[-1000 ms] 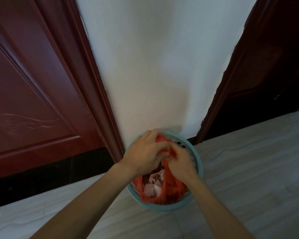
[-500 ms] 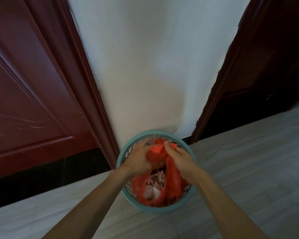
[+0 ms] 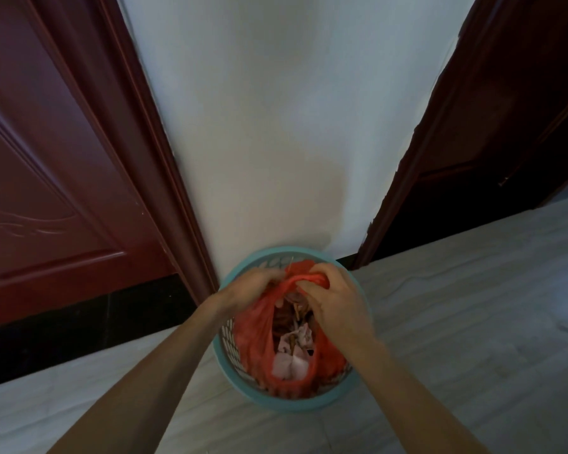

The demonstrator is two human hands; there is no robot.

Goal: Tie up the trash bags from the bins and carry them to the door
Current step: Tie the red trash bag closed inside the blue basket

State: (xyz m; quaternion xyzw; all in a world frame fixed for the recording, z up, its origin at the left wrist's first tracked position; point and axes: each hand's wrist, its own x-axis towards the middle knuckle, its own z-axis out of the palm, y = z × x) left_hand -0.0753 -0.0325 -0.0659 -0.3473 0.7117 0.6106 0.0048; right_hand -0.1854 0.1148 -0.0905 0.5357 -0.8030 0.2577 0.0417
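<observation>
Item: red trash bag (image 3: pixel 253 335) in teal bin (image 3: pixel 358 393). Your left hand (image 3: pixel 246 291) and right hand (image 3: pixel 336 306) each pinch a handle, fingers curled, drawing both together above the mouth for knotting.

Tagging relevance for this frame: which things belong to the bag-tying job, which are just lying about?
Job: red trash bag, teal bin holding it, left hand and right hand gripping the bag's top edge, paper waste inside.
Just there: red door, dark door (drop-off door unclear), white wall, floor.
</observation>
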